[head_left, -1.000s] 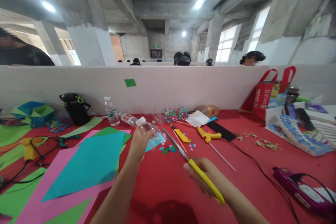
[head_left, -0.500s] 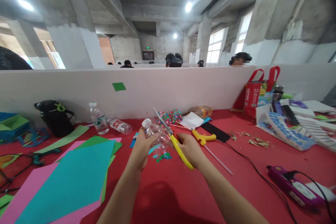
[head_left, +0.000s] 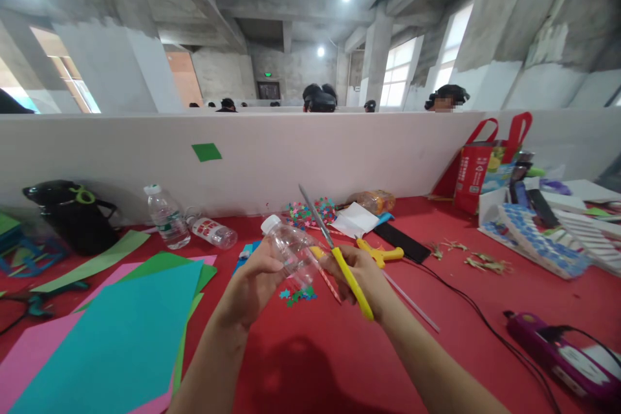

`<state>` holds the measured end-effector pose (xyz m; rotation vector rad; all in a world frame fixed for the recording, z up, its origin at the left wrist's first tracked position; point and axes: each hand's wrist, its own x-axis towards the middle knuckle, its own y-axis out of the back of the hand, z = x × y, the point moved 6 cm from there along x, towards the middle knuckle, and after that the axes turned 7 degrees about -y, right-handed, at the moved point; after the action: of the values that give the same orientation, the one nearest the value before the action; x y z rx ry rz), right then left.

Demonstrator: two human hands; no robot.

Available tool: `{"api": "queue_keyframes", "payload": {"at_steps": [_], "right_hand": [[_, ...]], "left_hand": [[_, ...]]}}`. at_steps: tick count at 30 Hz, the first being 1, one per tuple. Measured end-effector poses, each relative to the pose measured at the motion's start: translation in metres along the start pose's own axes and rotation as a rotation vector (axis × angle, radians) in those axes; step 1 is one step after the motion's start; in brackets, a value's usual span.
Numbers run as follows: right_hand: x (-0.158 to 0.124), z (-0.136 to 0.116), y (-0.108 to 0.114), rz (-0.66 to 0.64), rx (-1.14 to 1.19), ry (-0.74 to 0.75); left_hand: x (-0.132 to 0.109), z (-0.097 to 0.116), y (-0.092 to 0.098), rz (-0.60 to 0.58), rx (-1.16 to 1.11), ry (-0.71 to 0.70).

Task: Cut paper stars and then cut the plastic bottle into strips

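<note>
My left hand (head_left: 257, 278) is closed round the side of a clear plastic bottle (head_left: 295, 252) with a white cap, tilted with its cap up and to the left. My right hand (head_left: 356, 272) grips a pair of scissors (head_left: 353, 281) by the yellow handles, the metal blades pointing up and away. Its fingertips are close to the bottle's lower right side; whether they touch it I cannot tell. Beneath the bottle lie small green and blue paper stars (head_left: 297, 297). A red-and-white striped straw (head_left: 330, 281) shows between the bottle and my right hand.
A yellow hot glue gun (head_left: 381, 252) with its cord lies to the right, near a purple power strip (head_left: 557, 352). Coloured paper sheets (head_left: 116, 330) cover the left. Two plastic bottles (head_left: 167, 220), a black flask (head_left: 72, 220) and more stars (head_left: 313, 212) stand or lie by the white partition (head_left: 339, 155).
The bottle has turned slightly and come a little nearer in my left hand. The scissors have shifted right and stand steeper. The whole view has moved slightly.
</note>
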<state>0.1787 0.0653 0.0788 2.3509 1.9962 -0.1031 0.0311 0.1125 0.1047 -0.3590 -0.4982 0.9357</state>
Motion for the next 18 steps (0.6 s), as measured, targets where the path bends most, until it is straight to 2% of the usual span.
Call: {"api": "queue_keyframes", "payload": {"at_steps": [2, 6, 10, 15, 18], "right_hand": [[-0.001, 0.001, -0.004, -0.022, 0.078, -0.015], [-0.001, 0.002, -0.01, -0.043, 0.228, 0.0], [0.0, 0.003, -0.009, -0.06, 0.329, 0.029], [-0.004, -0.009, -0.004, -0.054, 0.381, 0.096], [-0.007, -0.014, -0.001, -0.006, 0.36, 0.135]], "left_hand": [[0.001, 0.0, 0.001, 0.016, -0.004, -0.023], [0.003, -0.001, 0.005, 0.094, 0.159, -0.113], [0.003, -0.004, 0.008, 0.117, 0.263, -0.128], [0.006, -0.008, -0.001, 0.091, 0.324, -0.133], [0.007, -0.007, -0.005, 0.152, 0.332, -0.157]]}}
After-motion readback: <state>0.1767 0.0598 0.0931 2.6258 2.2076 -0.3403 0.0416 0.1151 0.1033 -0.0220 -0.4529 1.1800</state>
